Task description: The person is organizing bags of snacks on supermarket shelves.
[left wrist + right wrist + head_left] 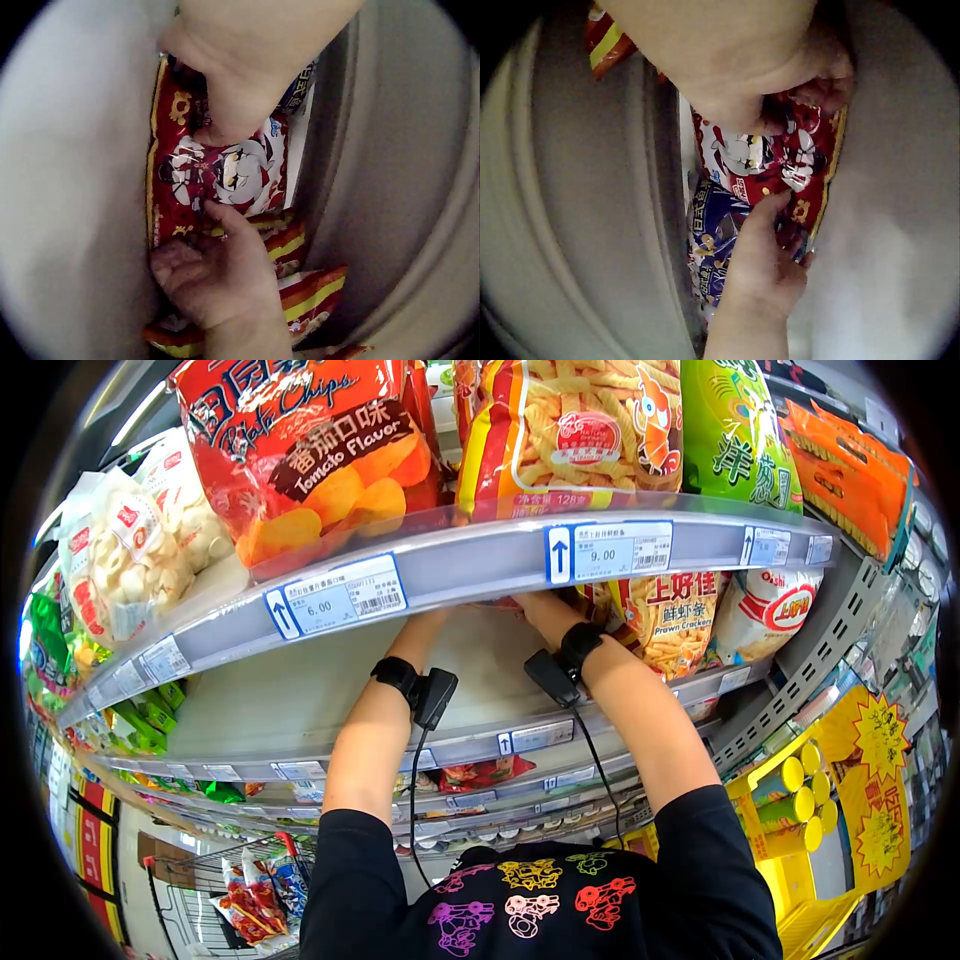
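Observation:
A red snack bag [232, 176] with a white-haired cartoon figure on its front is held between both hands on the shelf below the chips. My left hand [225, 277] grips one side, thumb on the printed face and fingers curled at the gold-trimmed edge. On the opposite side, my right hand [765, 262] grips the bag the same way. In the head view the upper shelf's front edge hides most of both hands and the bag. Blue snack bags [712, 240] stand beside the right hand, and red-and-yellow striped bags [311, 296] lie by the left.
Price labels line the upper shelf edge [440, 565], which crosses above the forearms. Tomato chips [320, 470] and other large bags stand on top. Prawn Cracker bags [670, 625] sit right of the arms. A shopping cart [215, 870] with bags is lower left; a yellow display [800, 880] is right.

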Available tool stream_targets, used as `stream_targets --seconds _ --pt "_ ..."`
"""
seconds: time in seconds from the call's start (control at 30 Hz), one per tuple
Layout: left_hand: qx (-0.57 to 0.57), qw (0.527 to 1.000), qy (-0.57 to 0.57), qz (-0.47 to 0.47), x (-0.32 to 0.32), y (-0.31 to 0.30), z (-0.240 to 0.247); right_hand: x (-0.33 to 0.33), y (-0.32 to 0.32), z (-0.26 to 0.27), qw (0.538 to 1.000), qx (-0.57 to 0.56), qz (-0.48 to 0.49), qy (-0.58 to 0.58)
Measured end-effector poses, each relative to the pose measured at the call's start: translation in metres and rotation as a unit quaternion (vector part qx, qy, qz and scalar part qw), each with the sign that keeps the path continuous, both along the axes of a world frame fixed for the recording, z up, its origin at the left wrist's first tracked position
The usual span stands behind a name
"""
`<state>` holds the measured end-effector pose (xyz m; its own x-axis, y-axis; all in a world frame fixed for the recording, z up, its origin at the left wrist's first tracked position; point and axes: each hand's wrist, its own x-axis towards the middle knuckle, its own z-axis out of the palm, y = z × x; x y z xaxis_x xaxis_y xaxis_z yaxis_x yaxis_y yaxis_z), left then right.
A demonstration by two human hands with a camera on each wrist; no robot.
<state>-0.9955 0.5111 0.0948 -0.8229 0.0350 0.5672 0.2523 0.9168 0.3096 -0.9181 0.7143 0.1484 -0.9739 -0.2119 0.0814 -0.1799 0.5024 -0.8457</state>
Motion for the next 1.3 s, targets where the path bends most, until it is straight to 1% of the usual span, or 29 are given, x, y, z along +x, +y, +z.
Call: stream_targets --seconds 0.1,0.13,0.23,0.27,0.37,0.4,0.5,0.53,0.57,0.63,0.7,0.73,0.77,0.83,0.9,0.93,0.97,1.03,1.07,1.1,1.17,1.2,1.23,1.3 --pt "-0.003 0.999 0.018 -0.027 0.002 -0.005 0.001 -0.004 -0.010 0.008 0.999 0.012 -0.001 -0.046" --pt "-0.006 0.999 0.019 -0.043 0.012 -0.002 0.013 -0.004 -0.012 0.013 0.998 0.014 -0.002 -0.062" --pt "-0.005 0.994 -0.031 -0.106 0.092 0.023 0.080 0.006 -0.015 0.030 0.992 0.024 -0.005 -0.127" --pt "-0.061 0.990 -0.040 -0.118 0.095 0.019 0.088 0.002 -0.010 0.028 0.993 0.039 0.030 -0.109" --pt "-0.096 0.977 0.077 -0.176 0.126 0.019 0.118 0.003 0.004 0.040 0.978 0.074 0.063 -0.185" --pt "-0.065 0.969 0.125 -0.202 0.132 0.018 0.123 0.006 0.012 0.040 0.982 0.060 0.107 -0.144" --pt "-0.017 0.981 0.059 -0.185 0.184 0.019 0.136 0.069 0.012 0.066 0.980 0.170 0.050 -0.087" --pt "-0.069 0.989 0.029 -0.126 0.207 0.018 0.136 0.082 0.017 0.065 0.981 0.147 0.094 -0.081" --pt "-0.058 0.986 -0.010 -0.155 0.223 0.016 0.137 0.096 0.024 0.062 0.980 0.123 0.138 -0.078" --pt "-0.039 0.972 -0.090 -0.215 0.250 0.011 0.137 0.132 0.033 0.062 0.980 0.109 0.166 -0.002" --pt "-0.029 0.972 -0.043 -0.228 0.287 0.001 0.124 0.159 0.037 0.068 0.972 0.160 0.170 -0.020" --pt "-0.027 0.970 -0.071 -0.231 0.310 -0.002 0.127 0.157 0.044 0.058 0.964 0.192 0.181 0.020" --pt "-0.045 0.973 -0.054 -0.220 0.327 -0.009 0.117 0.165 0.046 0.059 0.961 0.183 0.206 0.024" --pt "0.005 0.963 -0.010 -0.269 0.363 -0.014 0.115 0.199 0.034 0.070 0.958 0.147 0.230 0.083" --pt "0.084 0.956 -0.033 -0.279 0.389 -0.025 0.108 0.217 0.025 0.065 0.956 0.121 0.260 0.070" --pt "0.143 0.946 -0.055 -0.286 0.401 -0.034 0.102 0.228 0.019 0.062 0.954 0.121 0.266 0.066" --pt "0.170 0.940 -0.066 -0.289 0.409 -0.045 0.094 0.234 0.012 0.053 0.946 0.107 0.292 0.096" --pt "0.225 0.926 -0.090 -0.290 0.428 -0.069 0.079 0.257 -0.007 0.044 0.957 0.036 0.284 -0.036" --pt "0.233 0.924 -0.093 -0.288 0.442 -0.080 0.077 0.257 -0.012 0.025 0.952 0.052 0.303 0.001" --pt "0.218 0.926 -0.093 -0.293 0.454 -0.093 0.071 0.265 -0.025 0.016 0.948 0.016 0.316 0.013" --pt "0.213 0.927 -0.101 -0.291 0.479 -0.115 0.067 0.282 -0.051 0.004 0.947 0.002 0.320 0.026" --pt "0.219 0.926 -0.101 -0.289 0.492 -0.123 0.068 0.293 -0.068 -0.006 0.938 -0.051 0.329 0.100" --pt "0.209 0.931 -0.088 -0.285 0.502 -0.132 0.067 0.298 -0.081 -0.016 0.937 -0.042 0.336 0.089" --pt "0.188 0.940 -0.067 -0.277 0.518 -0.150 0.062 0.319 -0.108 -0.023 0.931 -0.159 0.325 -0.044"
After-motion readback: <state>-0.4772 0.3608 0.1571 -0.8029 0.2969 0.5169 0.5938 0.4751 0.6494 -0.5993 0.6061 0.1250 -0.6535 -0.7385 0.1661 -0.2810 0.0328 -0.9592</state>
